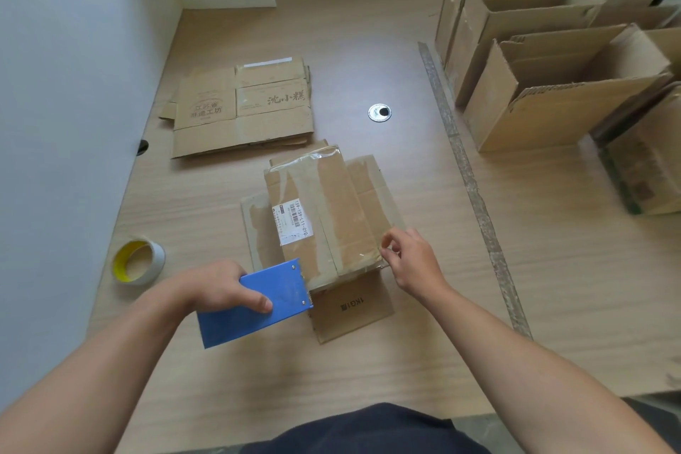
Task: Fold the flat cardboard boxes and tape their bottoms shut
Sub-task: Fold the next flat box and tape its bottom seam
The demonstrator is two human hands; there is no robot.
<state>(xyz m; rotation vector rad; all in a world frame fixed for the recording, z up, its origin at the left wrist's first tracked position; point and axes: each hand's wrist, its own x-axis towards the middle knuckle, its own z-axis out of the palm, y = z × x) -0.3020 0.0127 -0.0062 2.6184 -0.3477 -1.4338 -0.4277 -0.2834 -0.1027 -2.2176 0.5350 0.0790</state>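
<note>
Cardboard box (324, 217), bottom up, in the middle of the table (405, 361), being taped. Left hand (217, 286) grips the blue dispenser (265, 306), fingers curled round it, thumb across its top, teeth at the box's near edge. Right hand (412, 262) pinches the near right corner between thumb and forefinger. Advised: hold the flaps closed, keep the tape taut, tear against the teeth, then rub it down. Label (294, 221): "159-159-L11-010"; near flap: "1KG"; flat stack (243, 111): "沈小糕".

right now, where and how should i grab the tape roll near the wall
Probably pinch the near rim of the tape roll from above, thumb inside the yellow core, fingers outside: it lies nearly flat with its hole facing up.
</note>
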